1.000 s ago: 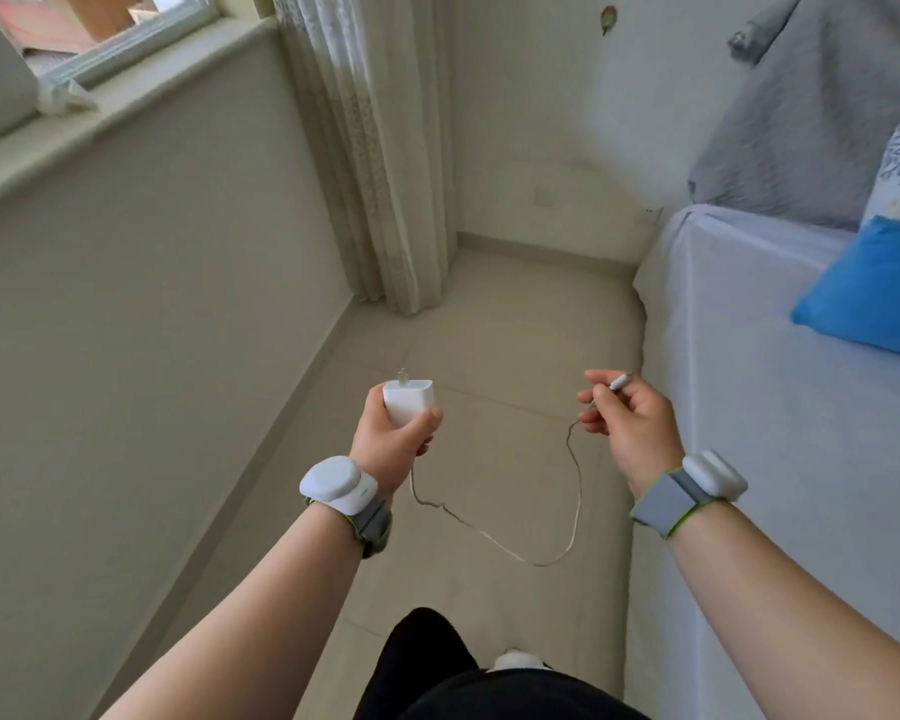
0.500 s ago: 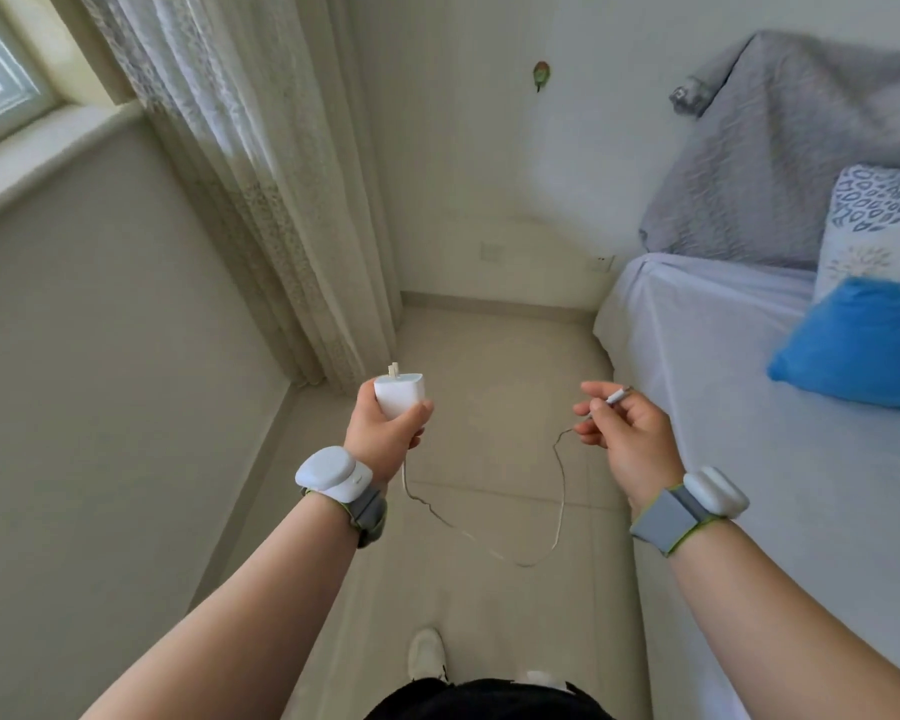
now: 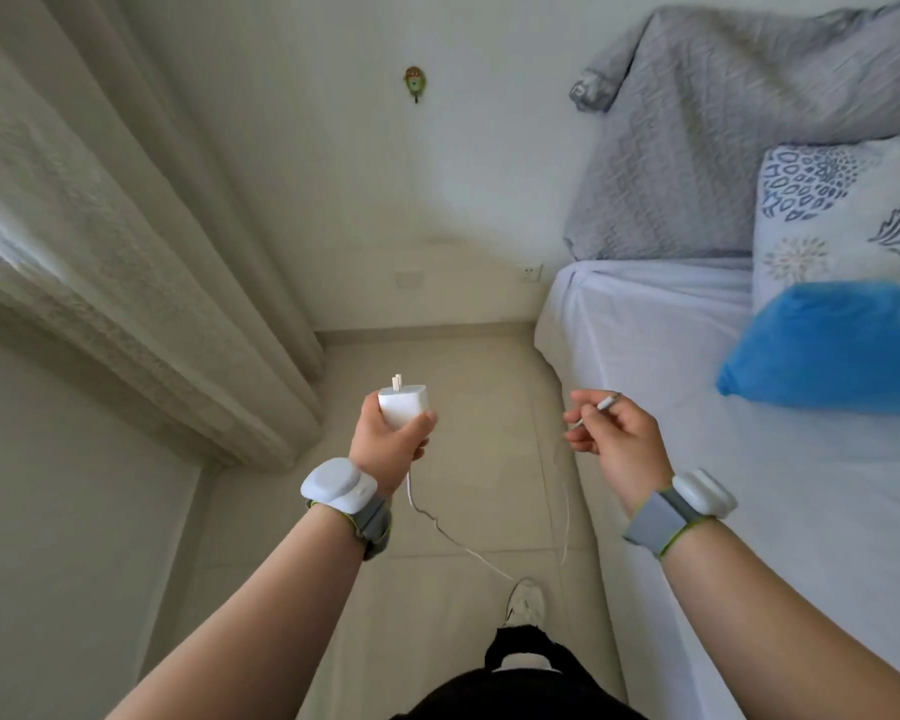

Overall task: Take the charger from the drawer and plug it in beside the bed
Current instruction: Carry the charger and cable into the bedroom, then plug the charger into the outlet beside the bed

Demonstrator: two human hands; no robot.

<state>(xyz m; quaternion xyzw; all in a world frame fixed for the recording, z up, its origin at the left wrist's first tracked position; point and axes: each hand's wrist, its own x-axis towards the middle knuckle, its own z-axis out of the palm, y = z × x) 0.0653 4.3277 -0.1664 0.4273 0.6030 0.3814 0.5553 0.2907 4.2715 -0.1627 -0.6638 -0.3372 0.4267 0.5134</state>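
Observation:
My left hand grips a white charger block upright, its two prongs pointing up and away. A thin white cable hangs from the block in a loop above the floor and rises to my right hand, which pinches the cable's plug end. A white wall socket sits low on the far wall, right beside the bed's corner. The bed with its white sheet runs along my right side.
A pale curtain hangs on the left down to the floor. On the bed lie a blue pillow, a patterned pillow and a grey blanket. A narrow tiled aisle leads to the far wall. A small hook ornament hangs above.
The view has turned from the window wall toward the far wall, and I have stepped forward along the bed. Both hands keep their hold on the charger and cable.

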